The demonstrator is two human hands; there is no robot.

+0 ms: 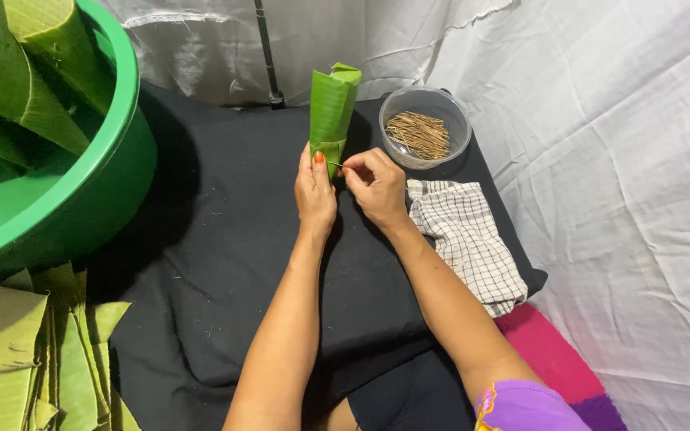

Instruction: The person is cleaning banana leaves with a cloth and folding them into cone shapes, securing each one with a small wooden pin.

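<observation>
A green banana leaf folded into a tall cone (pixel 331 112) stands upright over the black cloth (pixel 225 263). My left hand (pixel 314 190) grips its lower end, thumb on the fold. My right hand (pixel 374 185) is pinched on a thin wooden stick at the leaf's base, its tip touching the fold beside my left thumb. Just behind my right hand sits a clear round bowl (pixel 427 128) holding several thin brown sticks.
A large green basin (pixel 81 175) with folded leaves stands at the left. Flat banana leaf pieces (pixel 33 351) are stacked at the lower left. A checked cloth (pixel 466 239) lies right of my hands. White sheeting covers the back and right; a black pole (pixel 268 56) stands behind.
</observation>
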